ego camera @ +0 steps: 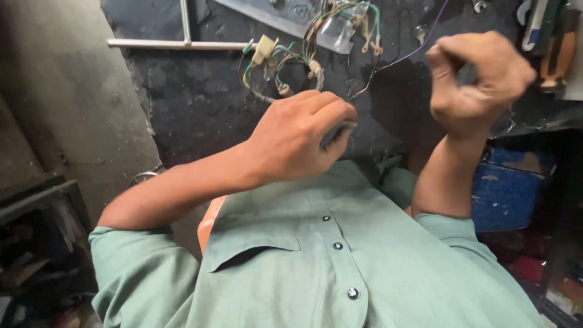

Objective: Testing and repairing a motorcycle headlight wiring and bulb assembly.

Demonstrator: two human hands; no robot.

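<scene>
The left hand (291,143) is clenched, knuckles up, its fingers (331,115) curled around a thin grey piece that pokes out just past the fist; what that piece is cannot be told, it is blurred. The right hand (477,76) is raised higher and to the side, its fingers pinched together at the tips on a thin purple wire (404,58), which runs up and away toward the top edge of the view.

Between and beyond the two hands lies a tangled wire harness (303,58) of green, yellow and white strands on a dark, dusty tabletop (200,103). A small cream plastic connector (265,48) sits at the left end of the tangle, and a clear plastic piece (340,33) lies among the wires nearer the far edge. A metal rod (176,44) runs along the tabletop's far left side, crossed by a second upright rod.

A green buttoned shirt (316,255) fills the lower part of the view. To the right, below the tabletop's edge, a blue container (507,194) stands, and a few tools (549,42) hang at the far right corner
</scene>
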